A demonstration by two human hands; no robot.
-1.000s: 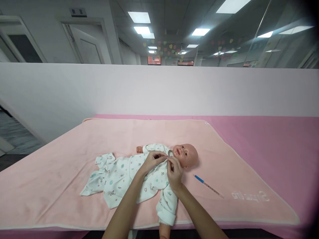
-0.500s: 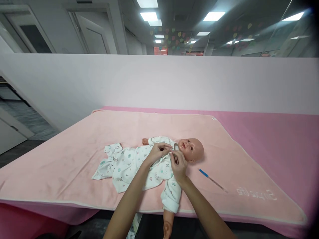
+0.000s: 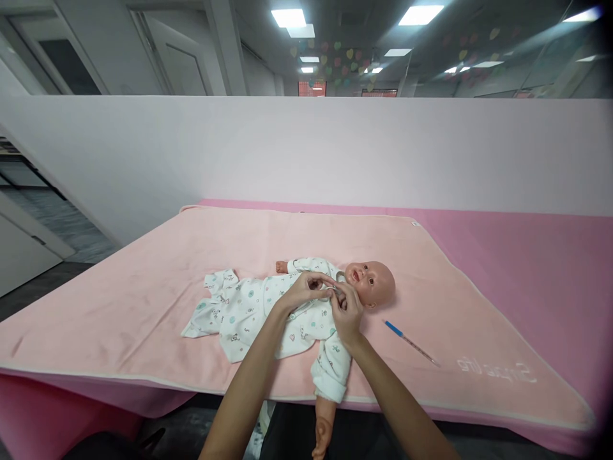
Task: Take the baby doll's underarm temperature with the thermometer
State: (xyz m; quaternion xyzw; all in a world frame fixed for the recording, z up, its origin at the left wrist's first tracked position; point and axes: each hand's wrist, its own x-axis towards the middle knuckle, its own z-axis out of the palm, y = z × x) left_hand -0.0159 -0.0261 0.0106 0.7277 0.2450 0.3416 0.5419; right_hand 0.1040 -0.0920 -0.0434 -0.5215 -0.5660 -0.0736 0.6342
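A baby doll (image 3: 376, 281) lies on its back, its head to the right, dressed in white printed baby clothes (image 3: 244, 313). At the doll's upper chest, just below the neck, my left hand (image 3: 306, 289) pinches the edge of the garment. Close against it, my right hand (image 3: 347, 310) has its fingers curled on the same cloth near the collar. The fingertips of both hands almost meet, and the bit of cloth between them is mostly covered. One doll arm (image 3: 324, 425) hangs over the table's front edge.
A peach blanket (image 3: 143, 281) lies under the doll on a pink surface (image 3: 527, 255). To the right of the doll rests a thin glass thermometer-like stick with a blue end (image 3: 393, 328). Behind the table stands a low white wall (image 3: 306, 153) with glass above it.
The fingers of both hands have shifted slightly at the collar, and the left thumb and forefinger have come closer to the right fingertips. The camera view has tilted a little.
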